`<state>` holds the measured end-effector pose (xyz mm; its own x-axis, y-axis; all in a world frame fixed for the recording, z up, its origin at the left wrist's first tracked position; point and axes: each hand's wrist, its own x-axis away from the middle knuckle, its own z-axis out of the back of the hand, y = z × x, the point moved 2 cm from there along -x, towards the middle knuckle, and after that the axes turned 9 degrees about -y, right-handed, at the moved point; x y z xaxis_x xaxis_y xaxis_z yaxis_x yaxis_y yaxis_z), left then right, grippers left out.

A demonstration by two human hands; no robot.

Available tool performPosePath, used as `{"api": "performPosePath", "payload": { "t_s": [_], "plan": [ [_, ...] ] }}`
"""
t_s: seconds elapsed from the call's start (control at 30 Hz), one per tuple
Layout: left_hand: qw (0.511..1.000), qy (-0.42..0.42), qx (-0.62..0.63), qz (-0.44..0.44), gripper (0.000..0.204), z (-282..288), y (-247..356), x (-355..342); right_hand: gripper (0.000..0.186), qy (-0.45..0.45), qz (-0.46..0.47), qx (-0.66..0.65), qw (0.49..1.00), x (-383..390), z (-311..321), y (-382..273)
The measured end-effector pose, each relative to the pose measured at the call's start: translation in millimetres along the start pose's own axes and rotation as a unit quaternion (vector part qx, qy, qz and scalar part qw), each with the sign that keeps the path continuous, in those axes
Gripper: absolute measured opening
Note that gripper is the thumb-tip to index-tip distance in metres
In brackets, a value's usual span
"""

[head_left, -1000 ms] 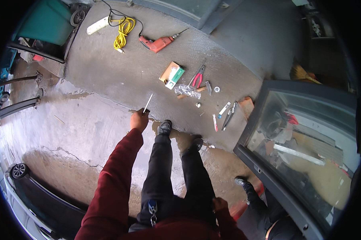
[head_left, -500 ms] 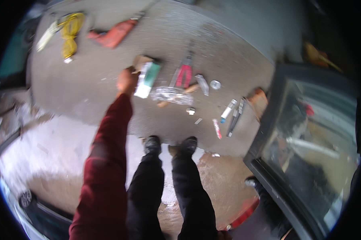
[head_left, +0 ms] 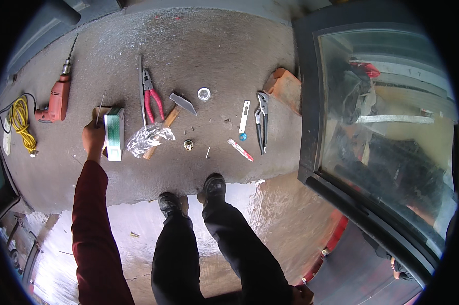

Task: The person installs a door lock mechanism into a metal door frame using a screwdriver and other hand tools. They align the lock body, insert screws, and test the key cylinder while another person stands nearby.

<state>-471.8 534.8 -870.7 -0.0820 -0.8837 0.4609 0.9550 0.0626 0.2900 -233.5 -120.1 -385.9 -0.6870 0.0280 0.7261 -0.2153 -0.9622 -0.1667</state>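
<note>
My left hand [head_left: 93, 138] reaches down to the concrete, fingers closed around a slim metal rod [head_left: 102, 104] that points away from me. Whether the rod has a handle is hidden by the hand. Right beside the fingers lies a green and white box [head_left: 114, 134], with a brown cardboard piece [head_left: 101, 113] behind it. Low in the picture, by my right thigh, part of my right hand [head_left: 302, 295] shows; its fingers are too dark and cut off to read.
Right of the box lie red-handled pliers [head_left: 152, 99], a hammer [head_left: 183, 103], crumpled clear plastic [head_left: 149, 138], a round metal fitting [head_left: 189, 145], and black-handled adjustable pliers [head_left: 261, 122]. An orange drill [head_left: 59, 96] and yellow cord [head_left: 21, 122] lie left. A glazed door [head_left: 307, 101] stands right, near a brick [head_left: 283, 89].
The view has turned and become sharper, shifting the tools leftward. My left hand stays by the box; the rod in it now shows clearly. A bit more of my right hand is visible.
</note>
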Motion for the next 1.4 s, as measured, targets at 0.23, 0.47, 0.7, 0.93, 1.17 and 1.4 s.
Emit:
{"api": "performPosePath", "payload": {
  "t_s": [0.23, 0.47, 0.7, 0.93, 1.17, 1.4],
  "plan": [
    [0.961, 0.171, 0.216, -0.025, 0.021, 53, 3, 15, 0.037, -0.036, -0.032, 0.016, 0.999, -6, 15, 9],
    [0.792, 0.065, 0.607, 0.001, 0.018, 193, 93, 154, 0.030, -0.103, 0.199, 0.085, 0.971, -8, 18, -16],
    [0.719, -0.206, 0.662, 0.042, 0.015, 299, 223, 382, 0.033, -0.286, 0.202, -0.297, 0.889, 32, -22, -186],
    [0.744, -0.399, 0.535, -0.034, 0.023, 363, 291, 545, 0.031, -0.438, 0.227, -0.363, 0.791, 125, 52, -228],
    [0.702, -0.495, 0.498, -0.115, 0.030, 388, 332, 616, 0.027, -0.359, 0.203, -0.493, 0.766, 198, 123, -151],
    [0.662, -0.600, 0.388, -0.226, 0.014, 388, 377, 690, 0.043, -0.388, 0.136, -0.564, 0.716, 227, 167, -72]
  ]
}}
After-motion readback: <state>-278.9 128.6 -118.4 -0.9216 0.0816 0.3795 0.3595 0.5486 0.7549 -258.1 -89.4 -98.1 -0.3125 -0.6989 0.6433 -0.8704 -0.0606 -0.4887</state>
